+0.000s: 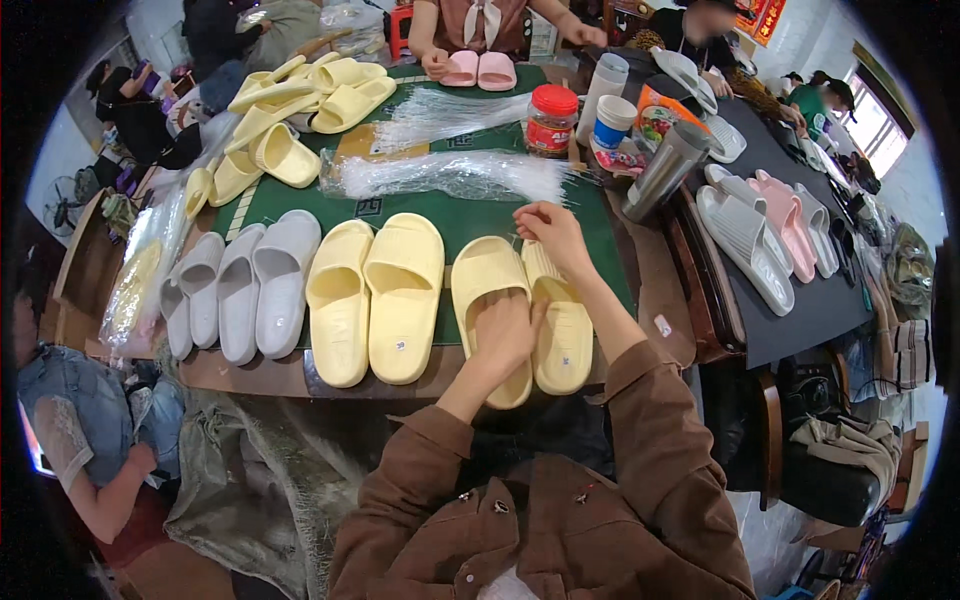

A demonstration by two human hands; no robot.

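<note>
A pair of yellow slippers [563,345] stands side by side at the table's front edge. My left hand [503,333] reaches into the left one under its strap; those fingertips are hidden, and the thumb lies over toward the right slipper, so the adjoining sides are gripped between. Just above the toes, my right hand [553,236] is closed in a pinch on what looks like a thin clear plastic strand. Left of this pair stand another yellow pair [375,300] and several grey slippers [284,290].
Bundles of clear plastic strands [455,178] lie across the green mat [620,270]. Loose yellow slippers [285,155] pile up at the far left. A red-lidded jar [551,122] and steel tumbler [668,170] stand at right. Across the table, a person handles pink slippers [478,70].
</note>
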